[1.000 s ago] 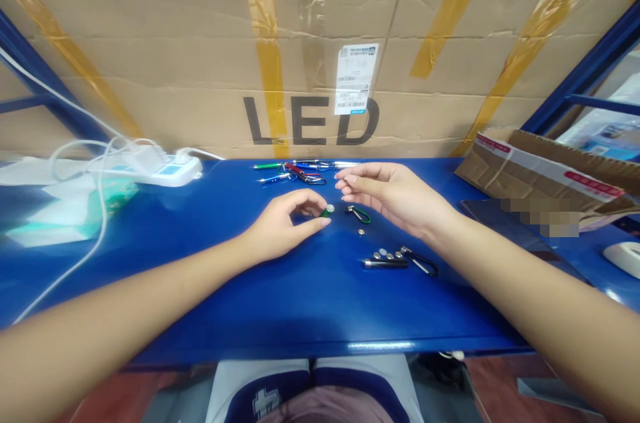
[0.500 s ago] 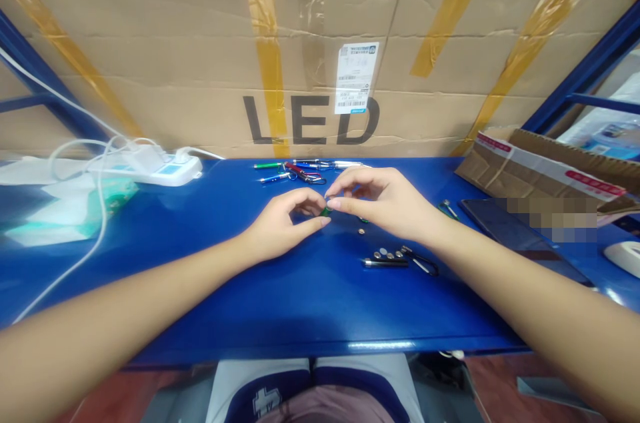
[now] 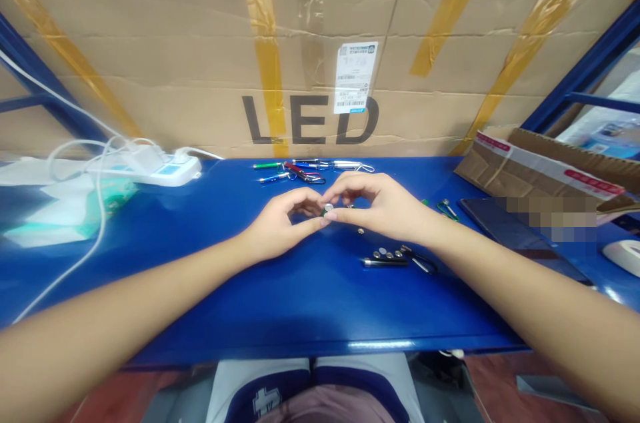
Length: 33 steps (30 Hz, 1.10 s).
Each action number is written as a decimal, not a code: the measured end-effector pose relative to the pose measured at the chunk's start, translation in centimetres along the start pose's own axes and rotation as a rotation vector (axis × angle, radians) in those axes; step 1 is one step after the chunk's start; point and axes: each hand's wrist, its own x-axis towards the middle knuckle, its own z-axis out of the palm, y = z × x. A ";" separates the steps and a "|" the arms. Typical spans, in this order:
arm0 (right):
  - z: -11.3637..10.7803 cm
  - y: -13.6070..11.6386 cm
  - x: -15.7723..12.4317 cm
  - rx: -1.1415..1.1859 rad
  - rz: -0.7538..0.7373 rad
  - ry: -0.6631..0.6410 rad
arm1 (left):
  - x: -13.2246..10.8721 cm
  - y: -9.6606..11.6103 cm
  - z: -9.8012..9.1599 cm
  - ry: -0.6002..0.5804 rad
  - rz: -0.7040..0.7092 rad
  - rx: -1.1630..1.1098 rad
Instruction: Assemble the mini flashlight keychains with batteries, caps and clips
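Observation:
My left hand [image 3: 277,223] pinches a small green tube, apparently a mini flashlight body, mostly hidden by the fingers. From the right, my right hand [image 3: 387,206] holds a round silver button cell [image 3: 329,208] between thumb and fingertips, right at the tube's end. Whether the cell is partly inside, I cannot tell. Below my right hand lie several button cells [image 3: 390,254], a black tube [image 3: 385,263] with a silver end, and a black carabiner clip [image 3: 423,261]. One small brassy piece [image 3: 361,231] sits just under the fingers.
Several coloured keychain flashlights [image 3: 305,172] lie at the back of the blue table [image 3: 225,316]. A green clip [image 3: 447,210] and a dark tablet-like slab [image 3: 520,236] are to the right, by an open carton [image 3: 540,173]. On the left stands a white power strip [image 3: 175,171] with cables.
My right hand has shifted slightly down and left, bringing the silver cell's face into view at the green tube's end. My left hand has barely moved.

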 end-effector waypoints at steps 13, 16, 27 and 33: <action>-3.6 0.5 -0.6 -0.336 0.361 -0.527 | 0.0 0.0 -0.1 0.030 -0.038 0.073; -3.5 0.8 -0.6 -0.316 0.389 -0.526 | 0.0 0.1 -0.1 0.026 -0.040 0.087; -2.9 0.6 -0.5 -0.408 0.228 -0.433 | 0.0 0.0 0.0 0.023 -0.040 0.088; -2.1 0.0 -0.2 -0.229 0.117 -0.192 | -0.1 -0.1 0.0 0.024 -0.045 0.086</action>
